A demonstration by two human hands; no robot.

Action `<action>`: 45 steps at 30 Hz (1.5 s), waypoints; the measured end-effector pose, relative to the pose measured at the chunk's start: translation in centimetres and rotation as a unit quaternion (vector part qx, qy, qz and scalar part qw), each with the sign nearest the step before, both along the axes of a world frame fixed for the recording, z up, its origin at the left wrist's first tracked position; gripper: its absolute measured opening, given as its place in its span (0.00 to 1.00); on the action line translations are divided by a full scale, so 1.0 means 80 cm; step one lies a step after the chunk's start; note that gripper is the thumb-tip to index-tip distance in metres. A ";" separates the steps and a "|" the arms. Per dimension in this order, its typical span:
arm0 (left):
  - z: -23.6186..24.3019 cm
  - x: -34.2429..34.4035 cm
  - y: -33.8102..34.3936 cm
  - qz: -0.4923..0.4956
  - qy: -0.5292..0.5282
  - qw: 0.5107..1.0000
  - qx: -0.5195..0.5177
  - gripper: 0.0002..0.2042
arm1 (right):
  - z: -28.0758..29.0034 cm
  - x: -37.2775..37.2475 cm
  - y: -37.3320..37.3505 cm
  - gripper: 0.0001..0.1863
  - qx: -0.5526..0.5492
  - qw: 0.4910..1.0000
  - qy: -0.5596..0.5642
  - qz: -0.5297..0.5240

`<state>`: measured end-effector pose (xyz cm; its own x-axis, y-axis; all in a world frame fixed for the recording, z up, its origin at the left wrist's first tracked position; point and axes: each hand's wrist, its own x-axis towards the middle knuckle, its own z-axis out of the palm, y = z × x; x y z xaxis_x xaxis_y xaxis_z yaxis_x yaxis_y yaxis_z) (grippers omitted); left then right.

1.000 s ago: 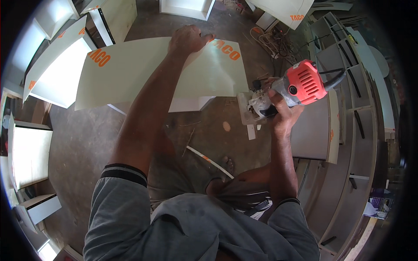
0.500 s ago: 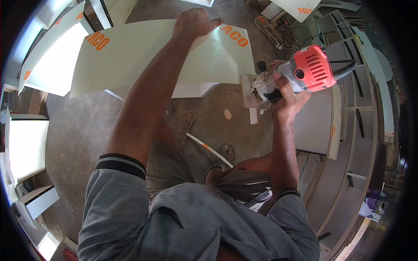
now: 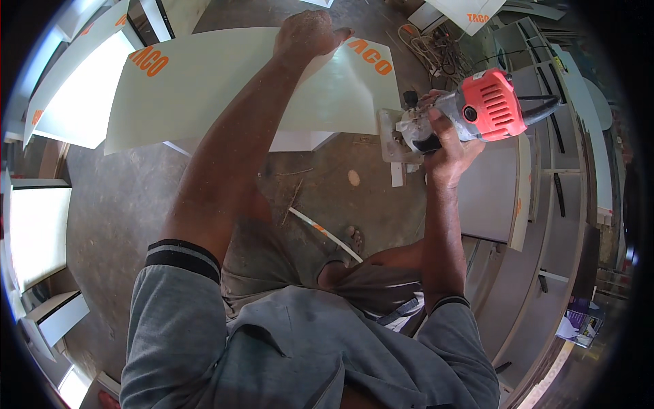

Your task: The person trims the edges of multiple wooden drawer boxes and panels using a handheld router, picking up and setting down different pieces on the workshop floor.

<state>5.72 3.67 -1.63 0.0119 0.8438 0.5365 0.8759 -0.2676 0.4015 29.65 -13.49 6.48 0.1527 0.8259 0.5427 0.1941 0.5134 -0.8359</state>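
A white panel (image 3: 197, 88) with orange lettering lies in front of me on a white box-like piece (image 3: 300, 141). My left hand (image 3: 306, 34) rests at its far edge, fingers curled over the edge and hidden, thumb sticking out to the right. In my right hand (image 3: 449, 146) is a red and grey trim router (image 3: 487, 105), gripped around its grey body and tilted on its side. The router's clear base plate (image 3: 390, 136) meets the panel's right edge near the near corner. I cannot see its bit.
A narrow white strip (image 3: 327, 235) lies on the concrete floor (image 3: 116, 218) near my foot (image 3: 354, 238). Coiled cables (image 3: 436, 51) sit beyond the router. Along my right stands a long grey cabinet frame (image 3: 524, 293). More white panels (image 3: 78, 88) lean at the left.
The router has shifted slightly away from me along the panel's right edge. My left hand keeps its place on the far edge. The whole view has moved a little.
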 end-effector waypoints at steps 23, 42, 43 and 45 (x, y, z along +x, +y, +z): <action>0.033 0.003 -0.016 -0.006 -0.027 0.989 -0.147 0.32 | 0.002 -0.012 0.020 0.18 0.017 1.000 0.015 -0.005; 0.027 0.005 -0.017 -0.020 -0.031 0.995 -0.096 0.29 | -0.001 -0.016 0.057 0.21 0.023 1.000 0.009 -0.012; 0.028 0.006 -0.017 -0.018 -0.031 0.993 -0.112 0.29 | -0.002 -0.017 0.059 0.21 0.023 1.000 0.013 -0.011; 0.030 0.006 -0.017 -0.011 -0.016 0.994 -0.112 0.30 | -0.002 -0.018 0.065 0.21 0.025 1.000 0.016 -0.009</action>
